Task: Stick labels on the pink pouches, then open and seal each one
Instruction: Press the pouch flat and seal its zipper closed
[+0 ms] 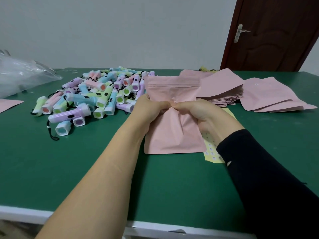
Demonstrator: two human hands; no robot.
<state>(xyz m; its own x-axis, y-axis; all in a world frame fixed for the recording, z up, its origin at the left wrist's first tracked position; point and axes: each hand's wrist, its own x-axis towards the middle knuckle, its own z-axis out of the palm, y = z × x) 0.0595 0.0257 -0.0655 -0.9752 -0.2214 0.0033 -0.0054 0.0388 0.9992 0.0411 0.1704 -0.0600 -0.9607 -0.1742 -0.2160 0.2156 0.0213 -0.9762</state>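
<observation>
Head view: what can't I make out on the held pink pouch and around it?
Head view:
Pink matte zip pouch: left hand and right hand pinch its middle, hiding any label there.
Yellow label sheet: mostly under the pouch and black sleeve; print too small.
Clear plastic bag: cut off by left edge, contents blurred.

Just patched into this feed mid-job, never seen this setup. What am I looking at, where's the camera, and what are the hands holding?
No machine here: a person works with bare hands, and the one picture comes from a camera worn on their head, looking forward and down. The left hand and the right hand, its arm in a dark sleeve, both pinch one pink pouch at its middle over the green table. A yellow label sheet lies partly under it. Left is a pile of small pastel torches; behind and right, stacks of flat pink pouches; far left, a clear plastic bag.
</observation>
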